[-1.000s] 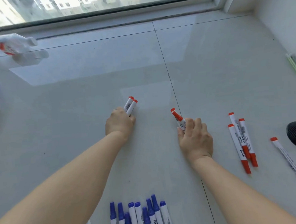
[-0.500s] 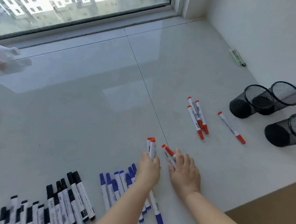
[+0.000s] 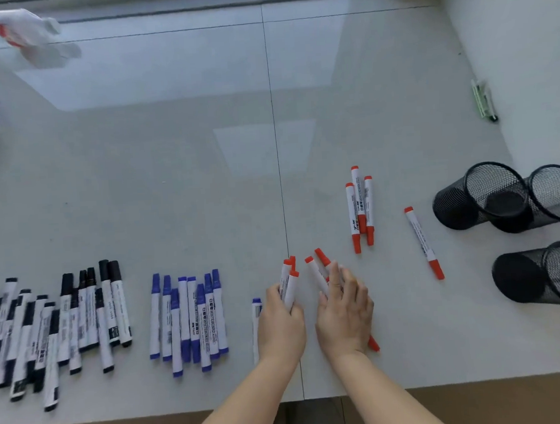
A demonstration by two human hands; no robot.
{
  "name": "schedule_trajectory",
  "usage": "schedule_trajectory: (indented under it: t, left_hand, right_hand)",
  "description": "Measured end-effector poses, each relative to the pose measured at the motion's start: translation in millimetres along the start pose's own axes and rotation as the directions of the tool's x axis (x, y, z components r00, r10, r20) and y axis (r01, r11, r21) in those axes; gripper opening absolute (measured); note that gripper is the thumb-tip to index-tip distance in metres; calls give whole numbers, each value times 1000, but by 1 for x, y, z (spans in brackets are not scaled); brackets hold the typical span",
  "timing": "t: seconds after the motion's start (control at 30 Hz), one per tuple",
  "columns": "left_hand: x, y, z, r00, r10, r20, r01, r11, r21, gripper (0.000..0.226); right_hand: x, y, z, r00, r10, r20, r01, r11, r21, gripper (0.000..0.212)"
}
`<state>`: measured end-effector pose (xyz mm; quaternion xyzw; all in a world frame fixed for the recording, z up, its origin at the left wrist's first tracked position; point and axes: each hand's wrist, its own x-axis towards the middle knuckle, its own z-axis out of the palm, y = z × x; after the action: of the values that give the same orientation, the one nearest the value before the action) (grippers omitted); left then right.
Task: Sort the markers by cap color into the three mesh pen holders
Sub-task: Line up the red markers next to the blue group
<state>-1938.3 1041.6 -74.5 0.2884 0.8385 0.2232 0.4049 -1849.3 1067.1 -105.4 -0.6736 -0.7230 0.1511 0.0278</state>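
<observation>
My left hand [image 3: 280, 326] grips a small bunch of red-capped markers [image 3: 289, 281] with their caps pointing away from me. My right hand [image 3: 345, 309] lies over other red-capped markers [image 3: 318, 268], fingers curled round them; one red end [image 3: 373, 343] sticks out under its wrist. Three red markers [image 3: 359, 207] lie together further right, and a single one [image 3: 424, 242] beside them. Blue-capped markers [image 3: 188, 319] lie in a group at centre left, black-capped ones [image 3: 59, 323] at far left. Three black mesh pen holders lie on their sides at right: two [image 3: 462, 207] [image 3: 559, 194] behind, one [image 3: 538, 278] nearer.
A lone blue-capped marker [image 3: 256, 318] lies just left of my left hand. A green-and-black item [image 3: 483, 101] rests by the right wall. White plastic packaging [image 3: 25, 40] sits at the far left corner. The tiled surface's front edge [image 3: 446, 383] runs close below my wrists.
My view has pulled back and down, bringing the blue and black marker groups and the three holders into sight. Both hands moved toward me and closer together, still holding red markers.
</observation>
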Motion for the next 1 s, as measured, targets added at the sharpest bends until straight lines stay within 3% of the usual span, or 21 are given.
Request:
schedule_trajectory:
  t: [0.23,0.5,0.63,0.7,0.77,0.87,1.0]
  left_hand:
    - [-9,-17,1,989,39,-146,-24,994,103,55]
    - [-5,-12,-2,993,58,-99,-51,996,71,56]
    - [4,17,-12,957,266,-116,-247,957,154,47]
    - [19,42,-17,905,415,-92,-388,895,219,42]
    - [40,71,-16,841,541,-17,-510,804,306,41]
    - [73,108,-5,742,640,199,-649,611,453,44]
    - [111,133,13,657,615,437,-715,324,619,55]
  right_hand:
    - [-13,-11,-2,998,3,56,-12,988,154,53]
    - [-8,-5,-14,983,-114,144,71,960,272,52]
    - [14,27,-41,993,-115,12,108,962,250,46]
    - [32,54,-54,993,-42,-108,62,979,192,42]
    - [51,81,-65,981,109,-159,-85,985,150,43]
    - [75,108,-72,959,272,-74,-269,962,52,49]
    - [98,112,-65,969,240,53,-245,965,94,54]
